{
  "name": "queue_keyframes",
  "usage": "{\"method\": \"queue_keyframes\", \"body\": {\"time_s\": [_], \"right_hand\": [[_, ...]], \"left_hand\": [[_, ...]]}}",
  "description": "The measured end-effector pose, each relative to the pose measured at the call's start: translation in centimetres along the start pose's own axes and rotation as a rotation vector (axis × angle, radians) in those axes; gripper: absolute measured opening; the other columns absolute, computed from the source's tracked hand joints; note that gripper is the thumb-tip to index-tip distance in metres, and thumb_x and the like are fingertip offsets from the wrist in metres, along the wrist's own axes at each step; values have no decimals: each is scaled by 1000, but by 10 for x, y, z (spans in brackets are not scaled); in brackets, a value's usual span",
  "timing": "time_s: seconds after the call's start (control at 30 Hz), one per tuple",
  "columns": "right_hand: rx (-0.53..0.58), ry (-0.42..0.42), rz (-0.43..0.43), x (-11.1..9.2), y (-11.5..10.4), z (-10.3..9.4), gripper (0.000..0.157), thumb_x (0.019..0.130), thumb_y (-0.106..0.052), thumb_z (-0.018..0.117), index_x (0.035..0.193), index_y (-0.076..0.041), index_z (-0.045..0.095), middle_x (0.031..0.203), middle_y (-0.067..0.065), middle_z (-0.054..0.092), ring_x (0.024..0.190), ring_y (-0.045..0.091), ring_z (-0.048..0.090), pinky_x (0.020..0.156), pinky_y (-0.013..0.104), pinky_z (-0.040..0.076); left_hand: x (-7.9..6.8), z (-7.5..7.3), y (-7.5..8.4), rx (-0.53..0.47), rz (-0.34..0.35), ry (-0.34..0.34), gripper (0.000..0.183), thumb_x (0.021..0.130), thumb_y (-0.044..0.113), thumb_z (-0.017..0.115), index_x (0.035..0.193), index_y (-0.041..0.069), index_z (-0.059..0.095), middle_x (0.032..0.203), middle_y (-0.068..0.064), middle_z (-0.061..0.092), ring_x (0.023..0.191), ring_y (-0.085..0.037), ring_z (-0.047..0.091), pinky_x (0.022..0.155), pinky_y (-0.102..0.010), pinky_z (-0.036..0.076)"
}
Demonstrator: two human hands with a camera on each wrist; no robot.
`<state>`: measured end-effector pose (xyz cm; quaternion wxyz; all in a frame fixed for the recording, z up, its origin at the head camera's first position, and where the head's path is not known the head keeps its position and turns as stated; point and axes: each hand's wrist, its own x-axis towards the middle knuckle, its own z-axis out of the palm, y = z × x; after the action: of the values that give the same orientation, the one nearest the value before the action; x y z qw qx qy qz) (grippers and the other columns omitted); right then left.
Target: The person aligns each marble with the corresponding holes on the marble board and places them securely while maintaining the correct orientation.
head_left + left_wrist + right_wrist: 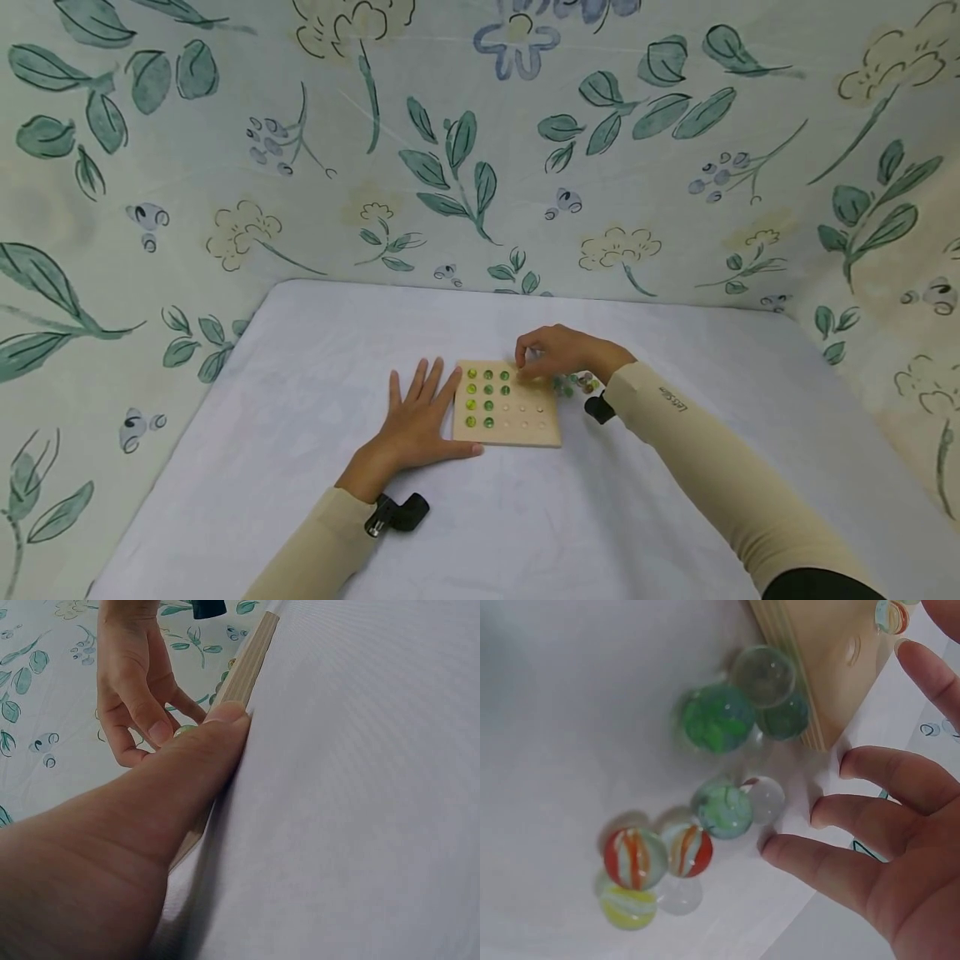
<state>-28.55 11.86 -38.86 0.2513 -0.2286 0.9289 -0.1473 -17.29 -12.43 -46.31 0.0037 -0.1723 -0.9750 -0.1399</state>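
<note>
A pale wooden board [513, 436] with rows of small round hollows lies on the white cloth. Yellow-green marbles [471, 405] fill its left column, green marbles [488, 406] the column beside it. My left hand [416, 429] spreads its straight fingers along the board's left side; the thumb presses its front edge. Above the back right part of the board is my right hand [558, 350]. In the right wrist view, its thumb and index finger are close to an orange-striped marble [892, 616] on the board, with no marble visible between their tips. The other fingers extend loosely.
Loose glass marbles [583, 383] lie by the board's right side. The right wrist view shows green marbles [718, 718], red-striped ones [635, 858] and a yellow-streaked one [628, 905]. Behind the white-covered table [337, 325] hangs a leaf-patterned cloth [480, 167].
</note>
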Motion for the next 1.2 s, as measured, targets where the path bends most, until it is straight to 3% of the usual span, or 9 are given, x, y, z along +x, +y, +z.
{"method": "queue_keyframes", "body": {"time_s": [0.3, 0.57, 0.97, 1.2], "right_hand": [[-13, 16, -16, 3, -1, -2, 12, 77, -39, 68, 82, -30, 61, 102, -6, 56, 98, 21, 46, 81, 38, 37], [-50, -24, 4, 3, -4, -1, 10, 79, -39, 64, 85, -32, 61, 97, -6, 56, 89, 17, 48, 70, 33, 39], [-57, -15, 26, -7, 6, -5, 17, 78, -42, 65, 92, -34, 59, 103, -6, 55, 91, 19, 47, 73, 35, 39], [-61, -22, 35, -16, 11, -5, 17, 80, -39, 63, 95, -34, 58, 104, -1, 53, 83, 19, 49, 65, 32, 40]], "left_hand": [[1, -2, -2, 0, 0, 3, 115, 57, 86, 45, 146, 23, 10, 151, -9, 5, 137, -29, -3, 101, -60, -7], [0, -1, -2, -2, -16, -16, 115, 56, 87, 44, 146, 24, 10, 151, -7, 4, 137, -29, -5, 101, -60, -8], [2, 6, 4, 6, -8, -14, 115, 56, 88, 42, 146, 24, 8, 151, -7, 2, 137, -29, -7, 101, -60, -9], [1, 5, 1, 15, -14, -11, 115, 56, 88, 42, 146, 24, 8, 151, -7, 2, 137, -29, -7, 101, -60, -8]]}}
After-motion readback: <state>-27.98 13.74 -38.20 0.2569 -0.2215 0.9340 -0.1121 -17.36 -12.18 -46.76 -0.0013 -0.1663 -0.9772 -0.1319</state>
